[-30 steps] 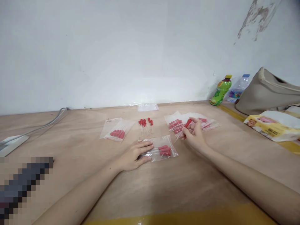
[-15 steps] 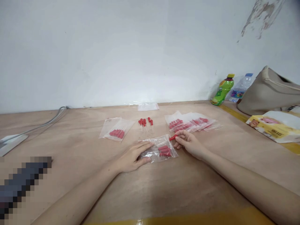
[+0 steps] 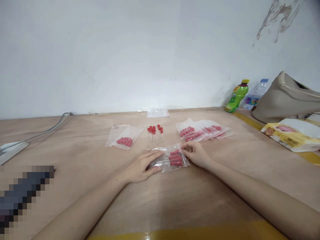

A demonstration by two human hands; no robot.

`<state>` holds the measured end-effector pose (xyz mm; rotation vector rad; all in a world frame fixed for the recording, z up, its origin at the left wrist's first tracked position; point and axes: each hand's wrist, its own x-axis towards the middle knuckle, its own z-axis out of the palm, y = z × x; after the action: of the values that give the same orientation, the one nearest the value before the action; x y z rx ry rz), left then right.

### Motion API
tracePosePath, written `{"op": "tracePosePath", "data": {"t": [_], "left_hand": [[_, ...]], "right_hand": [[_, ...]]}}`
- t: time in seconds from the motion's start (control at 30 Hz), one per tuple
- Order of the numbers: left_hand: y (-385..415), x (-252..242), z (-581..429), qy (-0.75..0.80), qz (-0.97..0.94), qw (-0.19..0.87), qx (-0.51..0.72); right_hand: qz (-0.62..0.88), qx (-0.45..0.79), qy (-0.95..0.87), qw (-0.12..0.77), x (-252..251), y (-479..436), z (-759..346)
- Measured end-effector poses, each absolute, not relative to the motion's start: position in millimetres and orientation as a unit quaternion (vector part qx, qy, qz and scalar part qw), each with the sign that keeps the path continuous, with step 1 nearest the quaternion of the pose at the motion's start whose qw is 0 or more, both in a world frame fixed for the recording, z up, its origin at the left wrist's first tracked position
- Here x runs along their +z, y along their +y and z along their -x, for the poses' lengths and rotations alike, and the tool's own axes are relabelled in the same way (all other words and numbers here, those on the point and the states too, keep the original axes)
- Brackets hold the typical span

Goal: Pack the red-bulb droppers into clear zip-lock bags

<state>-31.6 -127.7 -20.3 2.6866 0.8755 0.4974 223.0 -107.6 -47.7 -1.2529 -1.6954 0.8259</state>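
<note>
A clear zip bag lies flat on the table with several red-bulbed droppers inside, their bulbs toward its right-hand opening. My left hand rests on the bag's left part, fingers stretched out and thumb apart, pressing it down. At the opening, the fingers of my right hand are pinched at the end of the uppermost dropper, whose thin tube reaches left inside the bag. The fingertips partly hide its bulb end. Just beyond the bag, several loose droppers lie with their bulbs pointing away from me.
Left of the loose droppers lies a bag of droppers. Filled bags overlap at the right, and flat plastic bags lie by the wall. Farther right are a green bottle, a clear bottle, a beige handbag and a yellow-white packet.
My right hand has moved left to the bag's opening, and the dropper it holds has slid into the bag above the others. My left hand has stayed in place.
</note>
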Motion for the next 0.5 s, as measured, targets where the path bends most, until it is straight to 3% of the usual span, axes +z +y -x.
{"op": "tracePosePath", "data": {"t": [0.13, 0.3, 0.5], "left_hand": [[-126.6, -22.2, 31.9, 0.303, -0.929, 0.130, 0.167], [-124.2, -25.8, 32.3, 0.304, -0.930, 0.130, 0.159], [-124.2, -25.5, 30.6, 0.305, -0.926, 0.147, 0.165]], "right_hand": [[0.470, 0.316, -0.732, 0.378, -40.3, -105.8, -230.4], [0.551, 0.192, -0.725, 0.366, -19.5, -82.8, -226.6], [0.632, 0.128, -0.735, 0.211, -2.0, -40.0, -167.6]]}}
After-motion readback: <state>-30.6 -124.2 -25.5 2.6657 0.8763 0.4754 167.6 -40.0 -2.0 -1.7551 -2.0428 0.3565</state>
